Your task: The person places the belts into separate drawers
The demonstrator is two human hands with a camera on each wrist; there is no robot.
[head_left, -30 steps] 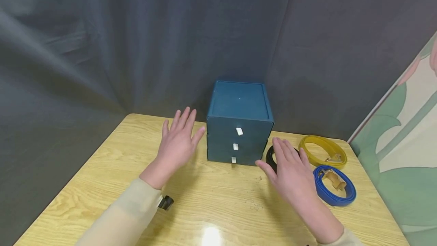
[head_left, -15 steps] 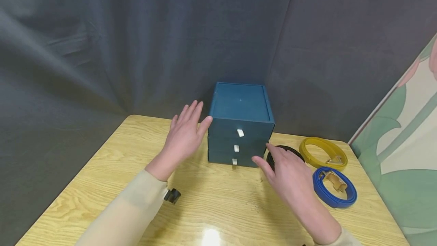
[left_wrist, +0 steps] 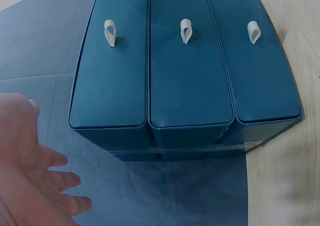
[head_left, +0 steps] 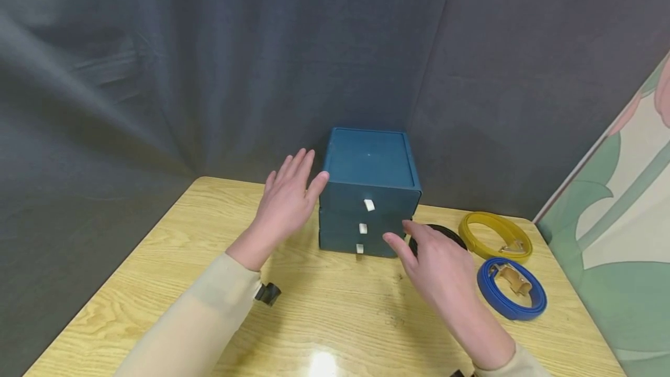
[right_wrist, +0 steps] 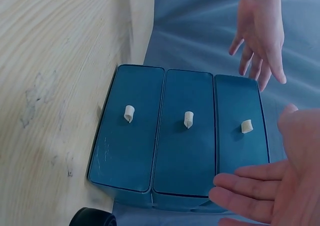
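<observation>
Three stacked drawers are making up the small teal drawer box (head_left: 368, 191), which is standing toward the back of the wooden desk (head_left: 157, 260), between the two hands. Each drawer is carrying a small white pull tab (head_left: 369, 205) on its front.

The left hand (head_left: 287, 202) is hovering just beside the box's left wall, fingers (head_left: 298, 164) straight and lightly spread, gripping nothing; its thumb tip is lying at the top left front corner, though contact cannot be told. The right hand (head_left: 434, 260) is hovering in front of the box's lower right corner, fingers (head_left: 413, 228) stretched out and relaxed, holding nothing, its fingertips close to the lower drawer fronts.

Just beyond the right fingers a black coiled belt (head_left: 445, 231) is lying, partly hidden by the hand. Further out from it a yellow coiled belt (head_left: 494, 234) and a blue coiled belt (head_left: 510, 287) are resting on the desk.
</observation>
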